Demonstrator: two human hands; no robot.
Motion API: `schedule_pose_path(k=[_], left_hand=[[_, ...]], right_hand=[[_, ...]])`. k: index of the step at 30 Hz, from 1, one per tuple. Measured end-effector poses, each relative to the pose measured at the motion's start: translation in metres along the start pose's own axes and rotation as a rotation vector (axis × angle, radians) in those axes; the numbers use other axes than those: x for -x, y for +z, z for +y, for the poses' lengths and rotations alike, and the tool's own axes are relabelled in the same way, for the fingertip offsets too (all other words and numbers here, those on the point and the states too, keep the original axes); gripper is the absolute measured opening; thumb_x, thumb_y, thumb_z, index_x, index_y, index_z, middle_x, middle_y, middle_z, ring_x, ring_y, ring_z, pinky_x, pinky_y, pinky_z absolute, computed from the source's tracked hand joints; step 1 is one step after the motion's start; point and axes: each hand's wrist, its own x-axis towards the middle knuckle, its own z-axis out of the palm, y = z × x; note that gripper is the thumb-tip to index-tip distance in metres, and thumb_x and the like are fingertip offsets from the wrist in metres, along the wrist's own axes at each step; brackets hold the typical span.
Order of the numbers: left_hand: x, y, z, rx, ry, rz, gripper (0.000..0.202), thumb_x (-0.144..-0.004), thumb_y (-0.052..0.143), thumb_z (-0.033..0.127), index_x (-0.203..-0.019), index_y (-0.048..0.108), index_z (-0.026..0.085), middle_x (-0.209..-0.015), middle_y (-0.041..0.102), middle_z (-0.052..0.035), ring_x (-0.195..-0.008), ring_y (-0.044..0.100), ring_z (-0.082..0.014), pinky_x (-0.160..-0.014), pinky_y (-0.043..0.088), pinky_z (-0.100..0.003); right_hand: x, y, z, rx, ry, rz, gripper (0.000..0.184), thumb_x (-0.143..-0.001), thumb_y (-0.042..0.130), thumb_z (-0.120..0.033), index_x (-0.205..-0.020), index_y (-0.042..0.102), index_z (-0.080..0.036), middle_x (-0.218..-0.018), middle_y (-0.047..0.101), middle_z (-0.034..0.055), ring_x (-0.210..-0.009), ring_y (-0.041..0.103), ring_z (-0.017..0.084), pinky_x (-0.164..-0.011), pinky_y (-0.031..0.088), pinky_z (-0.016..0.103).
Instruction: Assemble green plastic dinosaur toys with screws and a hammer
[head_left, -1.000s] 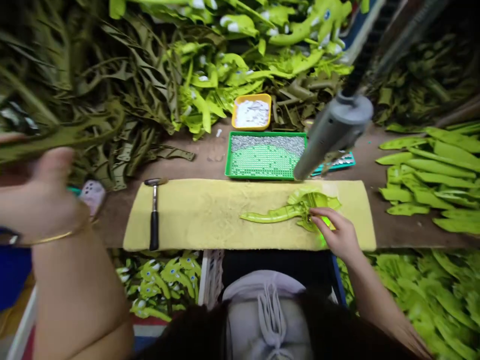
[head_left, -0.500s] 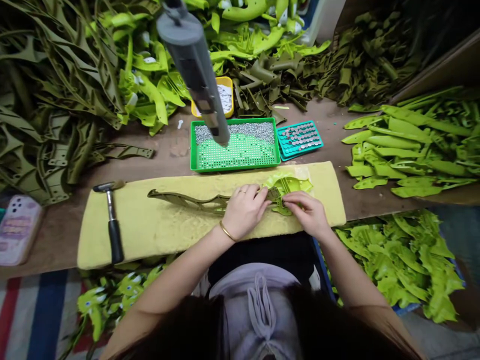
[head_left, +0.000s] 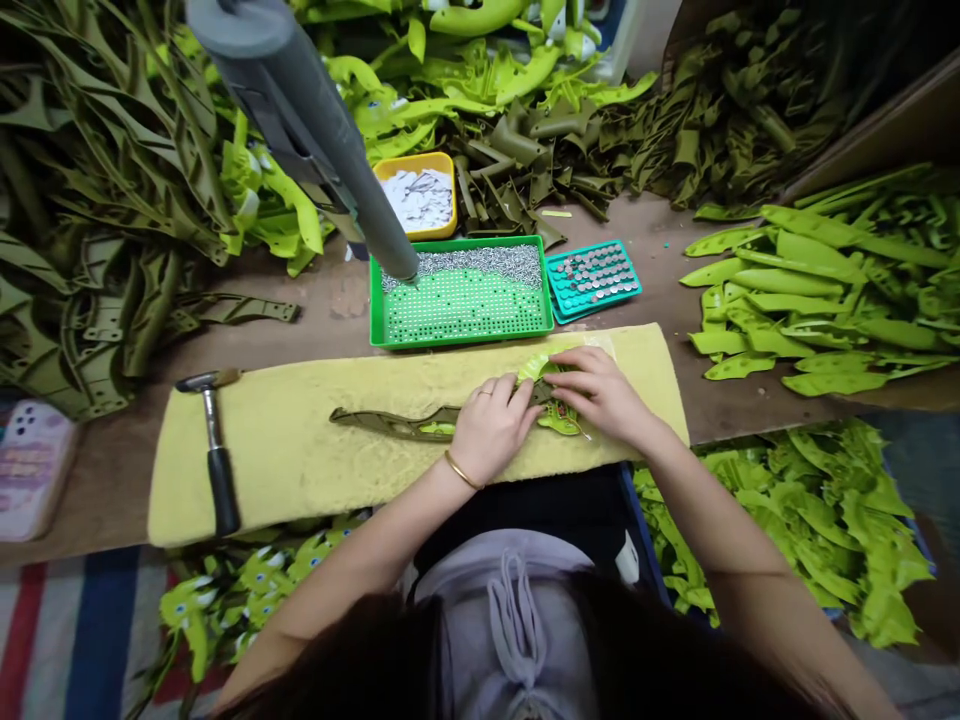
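Observation:
On the yellow foam pad [head_left: 300, 450] lies a long olive-green plastic part [head_left: 390, 424] on top of a bright green plastic part [head_left: 559, 418]. My left hand [head_left: 491, 428] presses down on the olive part near its right end, fingers curled over it. My right hand [head_left: 600, 392] covers the wide end of the bright green part, fingers bent and pressing on it. The two hands touch at the join of the two parts.
A hammer [head_left: 216, 458] lies at the pad's left end. Behind the pad stand a green tray of small screws [head_left: 465, 295], a teal tray [head_left: 592, 280] and a yellow tub [head_left: 420, 195]. A grey hanging tool [head_left: 315, 130] points into the green tray. Green parts are piled all around; a phone [head_left: 30, 465] lies at left.
My left hand brought an olive part from the left pile onto the pad and laid it on the bright green part. Both hands now press together on the join; the view shifted right.

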Motion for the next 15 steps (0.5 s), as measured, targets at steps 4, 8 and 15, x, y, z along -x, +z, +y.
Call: schedule_pose_path(k=[4,8,15], left_hand=[[0.002,0.001,-0.007,0.027,0.018,0.041,0.04,-0.093,0.049,0.042,-0.122,0.06,0.017,-0.111,0.065,-0.0154,-0.1,0.061,-0.0256,-0.085,0.05,-0.038],[-0.002,-0.005,-0.013,0.025,0.062,0.006,0.039,-0.093,0.048,0.04,-0.122,0.061,0.018,-0.114,0.066,-0.0136,-0.101,0.059,-0.0256,-0.086,0.049,-0.038],[-0.004,-0.014,0.0,-0.037,0.033,-0.062,0.037,-0.094,0.046,0.032,-0.123,0.06,0.015,-0.127,0.062,-0.0123,-0.099,0.056,-0.0266,-0.083,0.047,-0.04]], right_hand=[[0.003,0.005,0.003,0.001,-0.006,0.027,0.021,-0.087,0.059,-0.034,-0.102,0.073,-0.028,-0.116,0.068,0.0057,-0.111,0.056,0.023,-0.099,0.047,0.047],[0.005,0.008,0.002,0.007,0.006,0.07,0.021,-0.086,0.06,-0.034,-0.101,0.073,-0.028,-0.117,0.067,0.0065,-0.112,0.055,0.024,-0.098,0.047,0.048],[0.005,0.011,0.004,0.031,-0.012,0.101,0.02,-0.085,0.06,-0.035,-0.099,0.074,-0.028,-0.117,0.067,0.0076,-0.112,0.053,0.025,-0.097,0.049,0.05]])
